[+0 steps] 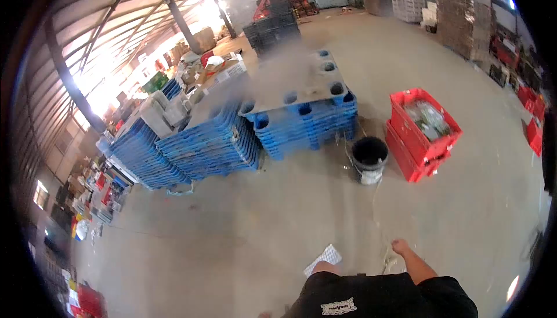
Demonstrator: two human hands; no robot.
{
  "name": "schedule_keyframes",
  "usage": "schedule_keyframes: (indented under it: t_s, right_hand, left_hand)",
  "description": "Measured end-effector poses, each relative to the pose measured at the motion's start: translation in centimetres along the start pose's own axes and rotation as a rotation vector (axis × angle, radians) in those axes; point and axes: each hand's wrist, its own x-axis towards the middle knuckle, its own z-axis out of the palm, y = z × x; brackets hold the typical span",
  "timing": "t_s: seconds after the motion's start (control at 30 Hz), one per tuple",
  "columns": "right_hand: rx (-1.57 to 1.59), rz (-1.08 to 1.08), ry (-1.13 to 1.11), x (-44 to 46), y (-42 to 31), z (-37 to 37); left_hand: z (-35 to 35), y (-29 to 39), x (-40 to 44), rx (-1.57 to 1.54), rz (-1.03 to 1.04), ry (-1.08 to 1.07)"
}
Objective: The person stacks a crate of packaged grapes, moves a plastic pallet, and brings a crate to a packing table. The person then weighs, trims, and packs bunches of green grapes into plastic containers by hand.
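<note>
My right hand (400,246) has its fingers curled narrow, nothing visible in them; a sliver at the bottom edge may be my left hand (264,315), its grip I can't tell. Nearer the right, stacked red crates (411,137) stand well off toward twelve-thirty, long axis eleven to five; the black bucket (371,162), toward eleven.

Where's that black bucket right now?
In the head view, the black bucket stands right of centre, between the stacked blue pallets and the red crates.
</note>
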Motion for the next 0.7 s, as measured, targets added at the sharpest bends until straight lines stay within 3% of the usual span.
schedule_keyframes:
  t_s: [0.03,0.1,0.17,0.23,0.3,0.37,0.43,0.5,0.53,0.57,0.6,0.63,0.7]
  right_hand:
    - [0.401,-0.002,0.16,3.2,-4.8,-5.1]
    - [0.628,-0.12,0.211,8.6,-14.1,-15.1]
    - [0.612,-0.242,0.224,14.0,-20.1,-21.2]
    - [0.622,-0.34,0.231,18.1,-23.3,-22.1]
    - [0.413,-0.302,0.225,21.1,-24.1,-22.2]
    - [0.226,-0.221,0.039,22.3,-23.2,-20.8]
    - [0.133,-0.117,-0.314,24.2,-20.5,-18.8]
    - [-0.352,-0.56,-0.336,27.8,-13.3,-14.8]
    - [0.129,-0.167,-0.181,25.1,-13.4,-16.0]
    - [0.218,0.023,-0.231,23.9,-13.7,-17.9]
    - [0.17,0.119,-0.311,24.7,-12.4,-18.6]
    - [0.14,0.192,-0.37,25.4,-11.9,-19.5]
    - [0.103,0.251,-0.442,29.0,-11.4,-21.2]
  left_hand:
    - [-0.8,-0.5,1.0,-0.046,-0.082,-0.017]
    - [-2.7,-0.6,3.7,-0.119,-0.209,-0.046]
    - [-5.0,0.9,7.3,-0.175,-0.277,-0.055]
    - [-8.2,3.2,11.9,-0.214,-0.294,-0.035]
    - [-12.3,6.9,17.0,-0.237,-0.251,0.015]
    - [-17.2,11.0,22.7,-0.242,-0.143,0.107]
    - [-23.8,17.1,28.0,-0.255,0.009,0.245]
    - [-32.0,25.6,32.8,-0.292,0.164,0.387]
    - [-36.0,30.2,34.6,-0.308,0.257,0.463]
    - [-39.6,34.8,36.3,-0.313,0.359,0.54]
    - [-42.5,38.6,39.3,-0.274,0.563,0.696]
    - [-46.1,42.5,40.3,-0.447,0.718,0.717]
    - [-50.4,47.9,42.7,-0.443,0.967,0.825]
